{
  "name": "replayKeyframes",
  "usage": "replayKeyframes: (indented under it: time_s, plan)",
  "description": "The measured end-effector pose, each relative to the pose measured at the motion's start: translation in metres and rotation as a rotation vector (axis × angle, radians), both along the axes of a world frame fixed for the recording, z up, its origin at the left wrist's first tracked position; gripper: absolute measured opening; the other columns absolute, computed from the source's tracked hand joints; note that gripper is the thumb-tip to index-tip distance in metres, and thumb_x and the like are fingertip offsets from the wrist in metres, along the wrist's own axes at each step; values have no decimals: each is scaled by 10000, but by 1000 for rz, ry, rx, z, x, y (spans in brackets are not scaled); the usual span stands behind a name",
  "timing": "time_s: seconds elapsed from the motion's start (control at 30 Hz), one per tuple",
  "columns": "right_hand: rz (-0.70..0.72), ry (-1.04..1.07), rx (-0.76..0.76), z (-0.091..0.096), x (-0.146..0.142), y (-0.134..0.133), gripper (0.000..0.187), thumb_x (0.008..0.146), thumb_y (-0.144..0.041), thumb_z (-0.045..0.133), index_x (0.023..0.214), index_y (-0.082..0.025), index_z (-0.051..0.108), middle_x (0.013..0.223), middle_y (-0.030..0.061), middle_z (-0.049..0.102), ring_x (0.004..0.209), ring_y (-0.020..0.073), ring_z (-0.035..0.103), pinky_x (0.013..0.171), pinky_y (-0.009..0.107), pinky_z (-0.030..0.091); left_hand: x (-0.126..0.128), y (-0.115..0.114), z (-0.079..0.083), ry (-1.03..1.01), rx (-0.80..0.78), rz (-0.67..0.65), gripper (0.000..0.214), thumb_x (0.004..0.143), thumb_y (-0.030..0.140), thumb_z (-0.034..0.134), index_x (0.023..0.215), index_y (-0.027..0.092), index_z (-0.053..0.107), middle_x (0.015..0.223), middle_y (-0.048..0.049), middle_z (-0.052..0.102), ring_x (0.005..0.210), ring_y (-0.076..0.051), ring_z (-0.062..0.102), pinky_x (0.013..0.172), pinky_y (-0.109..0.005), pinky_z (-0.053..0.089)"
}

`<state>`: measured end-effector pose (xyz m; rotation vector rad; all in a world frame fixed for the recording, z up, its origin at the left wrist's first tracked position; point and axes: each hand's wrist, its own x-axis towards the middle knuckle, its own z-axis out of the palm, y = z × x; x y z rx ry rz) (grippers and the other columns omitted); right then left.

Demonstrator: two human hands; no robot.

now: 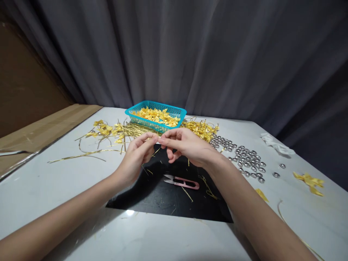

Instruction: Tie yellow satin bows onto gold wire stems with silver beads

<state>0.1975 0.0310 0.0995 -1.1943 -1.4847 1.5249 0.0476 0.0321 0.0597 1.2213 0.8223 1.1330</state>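
My left hand [139, 151] and my right hand [187, 145] meet above the black mat [146, 202], fingertips touching. Both are closed in a pinch, thumb against forefinger. Whatever lies between the fingertips is too small and covered to name. Below them on the mat rest pink-handled thread snips [187, 182], blades pointing left. Short gold wire scraps [187, 195] lie around the snips, and a looped gold strand [210, 190] is near my right forearm.
A turquoise basket [174, 108] of yellow petal-like pieces [156, 115] stands behind my hands. Gold wires [137, 129] lie before it, yellow ribbon flowers [201, 129] beside it. Silver drop-shaped beads [248, 157], white crumpled material [277, 144] and a yellow ribbon piece [310, 181] are rightward; cardboard [49, 123] borders the left.
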Motion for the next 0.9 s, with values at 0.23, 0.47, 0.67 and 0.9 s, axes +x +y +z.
replayKeyframes:
  time_s: [0.23, 0.47, 0.67, 0.9]
  plan:
    - [-139, 42, 87, -5, -6, 1, 113, 786, -174, 655, 832, -135, 560, 607, -42, 560, 450, 38, 546, 425, 139, 504, 5, -3, 1, 0, -1, 9, 181, 821, 364, 592, 804, 201, 515, 461, 111, 250, 407, -62, 146, 385, -183, 117]
    - [-156, 41, 142, -3, -8, 1, 143, 759, -173, 674, 775, -136, 537, 640, -42, 566, 457, 34, 553, 429, 134, 493, 4, -2, -1, 48, 113, 117, 197, 817, 376, 603, 790, 187, 550, 457, 102, 283, 400, -65, 202, 390, -205, 142]
    - [-96, 22, 148, 1, -10, -2, 65, 831, -135, 570, 795, -146, 518, 663, -51, 532, 461, 29, 548, 443, 143, 494, 1, -5, 1, 87, 253, 214, 140, 815, 333, 613, 813, 196, 585, 499, 84, 396, 434, -77, 285, 430, -218, 222]
    - [-45, 36, 139, 3, -9, -4, 85, 856, -139, 532, 775, -149, 509, 685, -42, 531, 468, 27, 548, 450, 141, 496, -1, -5, 3, 164, 333, 292, 132, 802, 319, 624, 854, 199, 606, 510, 69, 433, 478, -99, 346, 482, -222, 267]
